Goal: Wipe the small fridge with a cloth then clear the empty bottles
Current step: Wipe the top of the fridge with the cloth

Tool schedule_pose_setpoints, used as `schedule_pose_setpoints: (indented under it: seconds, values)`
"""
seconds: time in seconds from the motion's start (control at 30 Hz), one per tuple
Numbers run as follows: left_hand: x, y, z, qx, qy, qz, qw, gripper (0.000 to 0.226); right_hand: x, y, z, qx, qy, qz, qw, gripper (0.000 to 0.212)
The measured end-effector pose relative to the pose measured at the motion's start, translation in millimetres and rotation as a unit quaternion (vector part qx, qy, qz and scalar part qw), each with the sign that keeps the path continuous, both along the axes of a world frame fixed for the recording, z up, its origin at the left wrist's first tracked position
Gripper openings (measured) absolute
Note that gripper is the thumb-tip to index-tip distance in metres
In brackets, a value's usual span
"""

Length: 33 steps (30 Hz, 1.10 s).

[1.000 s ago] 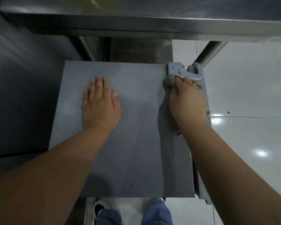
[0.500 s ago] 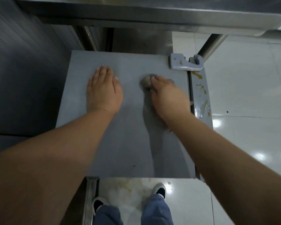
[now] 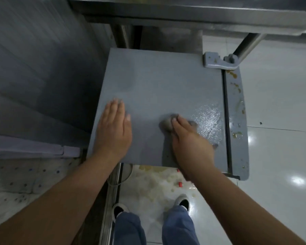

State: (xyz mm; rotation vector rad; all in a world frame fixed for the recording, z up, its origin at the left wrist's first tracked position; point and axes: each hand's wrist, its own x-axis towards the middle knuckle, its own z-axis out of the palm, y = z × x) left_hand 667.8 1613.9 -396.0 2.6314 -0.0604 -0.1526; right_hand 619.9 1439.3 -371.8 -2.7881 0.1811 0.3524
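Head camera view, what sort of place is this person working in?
Probably a commercial kitchen or food prep area. A stainless steel counter stands over the small grey fridge, the floor is glossy white tile, and food scraps lie on it near the person's shoes.

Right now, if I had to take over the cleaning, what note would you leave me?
Left hand: flat on the fridge top, steadying, holding nothing.
Right hand: pressing the grey cloth onto the top near the middle.
Done: a wet patch beside the cloth shows that part is wiped.
Left: brownish stains on the door strip at the right edge and on the hinge bracket; spilled mess on the floor below. No empty bottles in view, so clearing them comes later.
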Motion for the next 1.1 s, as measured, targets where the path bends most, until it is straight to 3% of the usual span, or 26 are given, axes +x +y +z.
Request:
schedule_pose_setpoints:
  seconds: [0.07,0.17,0.37,0.43,0.5,0.7,0.97,1.1]
  values:
    - [-14.1,24.3,-0.2,-0.012,0.032,0.063,0.997,0.067,25.2,8.5,-1.4,0.026,-0.010,-0.064,0.998,0.040]
    - [-28.7,42.6,-2.9,-0.083,0.054,0.107,0.989,0.053,62.2,45.3,-1.6,0.010,-0.022,-0.073,0.997,0.038]
    - [-45.6,50.0,1.8,-0.283,0.074,0.248,0.924,0.045,44.1,128.4,-3.3,0.051,0.028,0.105,0.993,0.052]
    - [-58.4,54.4,3.7,-0.274,0.077,0.221,0.933,0.045,11.7,132.5,-4.4,0.050,0.043,0.152,0.986,0.061]
    - [-71.8,58.0,4.6,-0.244,0.088,0.174,0.950,0.046,-13.9,119.3,-4.3,0.043,0.032,0.156,0.986,0.055]
    - [-83.3,51.7,10.2,-0.121,0.114,0.081,0.983,0.050,-16.1,69.1,6.0,0.056,0.021,-0.061,0.996,0.041]
    - [-109.1,17.2,28.8,0.016,0.131,-0.050,0.990,0.054,-62.5,39.0,8.5,0.082,0.015,-0.072,0.994,0.039]
    - [-129.4,-29.5,51.6,-0.032,0.132,-0.034,0.990,0.050,-88.6,-27.4,29.2,0.143,0.009,-0.134,0.981,0.037]
